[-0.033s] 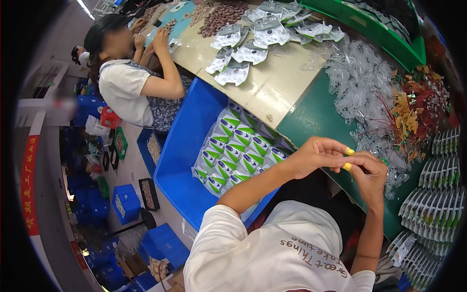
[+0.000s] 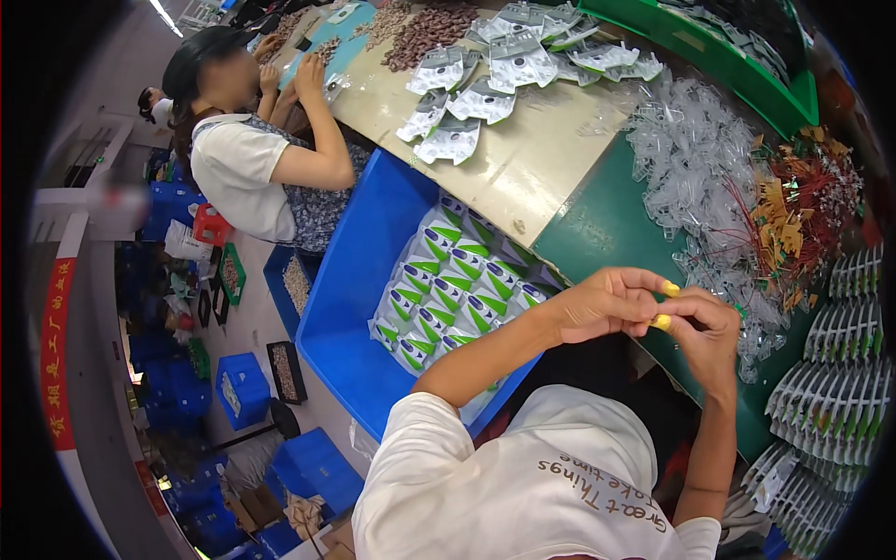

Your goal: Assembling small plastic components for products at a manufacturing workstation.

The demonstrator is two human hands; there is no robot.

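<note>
Firstly, at the left stands the blue bin (image 2: 322, 313), with white-green packages (image 2: 448, 299) in rows inside. The left forearm crosses over its corner, so a low elbow could perhaps disturb these rows. The left hand (image 2: 602, 308) has its fingers bent and brought close to the other hand, near the table edge; yellow covers (image 2: 671, 289) sit on fingertips. The right hand (image 2: 709, 327) is similarly curled, thumb and finger together. Whatever lies between them is hidden, so I cannot tell if either one grips something; a small piece there could slip and drop past the edge, because the covers may reduce feeling. Just beyond lies the heap of clear plastic pieces (image 2: 686, 154), where a careless sleeve or wrist could scatter some. Further right, red wires of the orange pieces (image 2: 779, 215) could tangle, being piled loosely.
</note>
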